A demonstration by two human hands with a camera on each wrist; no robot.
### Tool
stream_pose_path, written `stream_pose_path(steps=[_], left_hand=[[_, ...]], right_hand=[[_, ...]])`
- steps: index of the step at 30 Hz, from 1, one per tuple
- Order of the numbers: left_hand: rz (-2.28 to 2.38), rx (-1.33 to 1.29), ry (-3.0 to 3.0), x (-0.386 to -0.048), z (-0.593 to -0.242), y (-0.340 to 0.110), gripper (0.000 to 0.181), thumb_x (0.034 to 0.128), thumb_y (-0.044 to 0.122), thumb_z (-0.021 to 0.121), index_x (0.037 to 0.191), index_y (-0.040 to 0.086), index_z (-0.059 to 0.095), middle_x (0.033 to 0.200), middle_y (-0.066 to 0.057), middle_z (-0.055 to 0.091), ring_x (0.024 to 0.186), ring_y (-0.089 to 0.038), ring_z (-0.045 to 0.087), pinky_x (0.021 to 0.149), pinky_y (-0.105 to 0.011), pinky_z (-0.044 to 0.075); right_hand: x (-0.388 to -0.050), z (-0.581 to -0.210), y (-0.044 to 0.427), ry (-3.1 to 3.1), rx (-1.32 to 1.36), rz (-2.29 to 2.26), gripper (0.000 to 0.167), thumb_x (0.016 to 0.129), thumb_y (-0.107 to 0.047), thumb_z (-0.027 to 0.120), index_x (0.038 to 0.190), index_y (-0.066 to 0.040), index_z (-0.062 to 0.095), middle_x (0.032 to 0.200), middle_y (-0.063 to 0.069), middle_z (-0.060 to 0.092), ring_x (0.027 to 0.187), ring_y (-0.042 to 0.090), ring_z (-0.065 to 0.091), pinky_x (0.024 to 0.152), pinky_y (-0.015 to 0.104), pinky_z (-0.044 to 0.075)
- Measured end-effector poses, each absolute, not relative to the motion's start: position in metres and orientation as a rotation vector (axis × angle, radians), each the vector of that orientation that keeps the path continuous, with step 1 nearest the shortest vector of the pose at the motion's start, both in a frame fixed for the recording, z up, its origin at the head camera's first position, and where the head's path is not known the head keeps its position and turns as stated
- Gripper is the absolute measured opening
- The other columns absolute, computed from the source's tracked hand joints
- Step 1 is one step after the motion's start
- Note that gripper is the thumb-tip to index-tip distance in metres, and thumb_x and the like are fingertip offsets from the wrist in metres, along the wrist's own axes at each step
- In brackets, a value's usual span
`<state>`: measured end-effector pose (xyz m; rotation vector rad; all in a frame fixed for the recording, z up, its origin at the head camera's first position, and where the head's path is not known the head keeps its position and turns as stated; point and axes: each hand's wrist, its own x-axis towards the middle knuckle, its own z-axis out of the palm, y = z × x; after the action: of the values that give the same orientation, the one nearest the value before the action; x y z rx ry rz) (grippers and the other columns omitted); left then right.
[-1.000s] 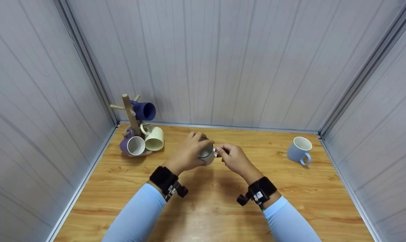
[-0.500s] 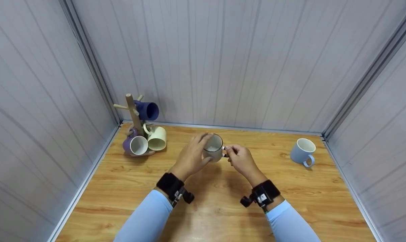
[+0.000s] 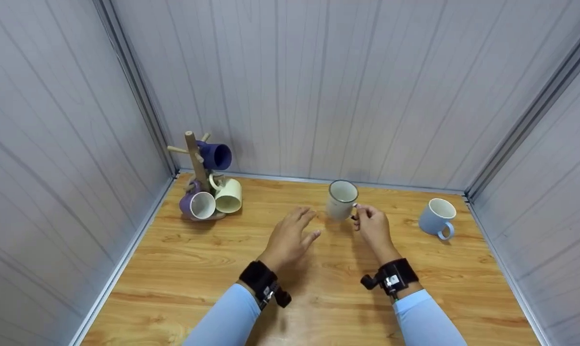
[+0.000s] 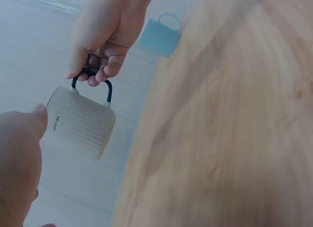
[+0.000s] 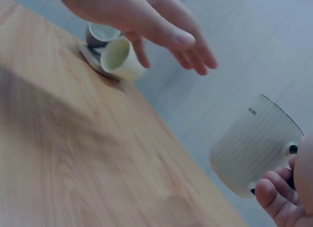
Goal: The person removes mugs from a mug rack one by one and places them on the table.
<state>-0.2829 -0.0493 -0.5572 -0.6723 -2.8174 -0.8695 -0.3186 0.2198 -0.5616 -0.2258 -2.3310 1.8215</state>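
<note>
A white ribbed mug [image 3: 340, 204] with a dark rim and black handle is upright near the middle of the table; in the left wrist view it bears small dark lettering. My right hand [image 3: 375, 229] pinches its handle [image 4: 109, 91] between thumb and curled fingers. To the left of the mug, my left hand [image 3: 289, 240] is apart from it, fingers extended and thumb spread, holding nothing. The right wrist view shows the mug [image 5: 257, 144] at the right, its handle mostly covered by my fingers.
A wooden mug rack [image 3: 193, 156] at the back left carries a dark blue mug [image 3: 216, 156], a purple mug [image 3: 197, 205] and a cream mug [image 3: 229, 196]. At the right stands a light blue mug [image 3: 434, 217]. Panel walls [image 3: 299, 86] enclose the wooden table [image 3: 203, 278].
The left hand has let go of the white mug, and a gap now separates them. My right hand has carried the mug rightward by its handle, and it has turned more upright.
</note>
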Motion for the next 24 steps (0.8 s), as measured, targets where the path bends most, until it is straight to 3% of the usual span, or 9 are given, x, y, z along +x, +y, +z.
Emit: stream_pose_path(steps=[7, 13, 19, 24], left_hand=[[-0.833, -0.763, -2.887, -0.27, -0.567, -0.026, 0.07, 0.1158, 0.056, 0.059, 0.175, 0.023, 0.045, 0.185, -0.005, 0.04, 0.174, -0.034, 0.032, 0.136, -0.064, 0.039], [-0.775, -0.825, -2.939, -0.261, -0.573, -0.012, 0.071, 0.1158, 0.062, 0.055, 0.176, 0.025, 0.045, 0.185, -0.004, 0.039, 0.175, -0.032, 0.031, 0.135, -0.062, 0.04], [-0.769, -0.866, -2.962, -0.257, -0.579, -0.002, 0.072, 0.1154, 0.064, 0.054, 0.176, 0.025, 0.045, 0.185, -0.002, 0.039, 0.175, -0.031, 0.031, 0.136, -0.063, 0.038], [-0.756, -0.91, -2.943, -0.253, -0.581, 0.004, 0.071, 0.116, 0.063, 0.054, 0.175, 0.024, 0.047, 0.184, -0.003, 0.042, 0.174, -0.032, 0.033, 0.135, -0.063, 0.041]], right_hand=[[-0.323, -0.574, 0.258, -2.275, -0.34, 1.772, 0.042, 0.121, -0.026, 0.056, 0.123, 0.011, 0.074, 0.096, 0.014, 0.075, 0.078, 0.016, 0.076, 0.074, 0.028, 0.068], [-0.325, -0.584, 0.288, -2.241, -0.45, 1.711, 0.041, 0.12, -0.026, 0.056, 0.115, 0.012, 0.072, 0.097, 0.017, 0.079, 0.075, 0.013, 0.079, 0.07, 0.022, 0.067], [-0.325, -0.594, 0.318, -2.25, -0.55, 1.685, 0.044, 0.121, -0.028, 0.052, 0.118, 0.011, 0.071, 0.094, 0.013, 0.079, 0.076, 0.01, 0.078, 0.068, 0.019, 0.065], [-0.325, -0.602, 0.334, -2.192, -0.552, 1.705, 0.042, 0.121, -0.022, 0.052, 0.12, 0.017, 0.067, 0.089, 0.009, 0.075, 0.068, 0.005, 0.075, 0.064, 0.018, 0.064]])
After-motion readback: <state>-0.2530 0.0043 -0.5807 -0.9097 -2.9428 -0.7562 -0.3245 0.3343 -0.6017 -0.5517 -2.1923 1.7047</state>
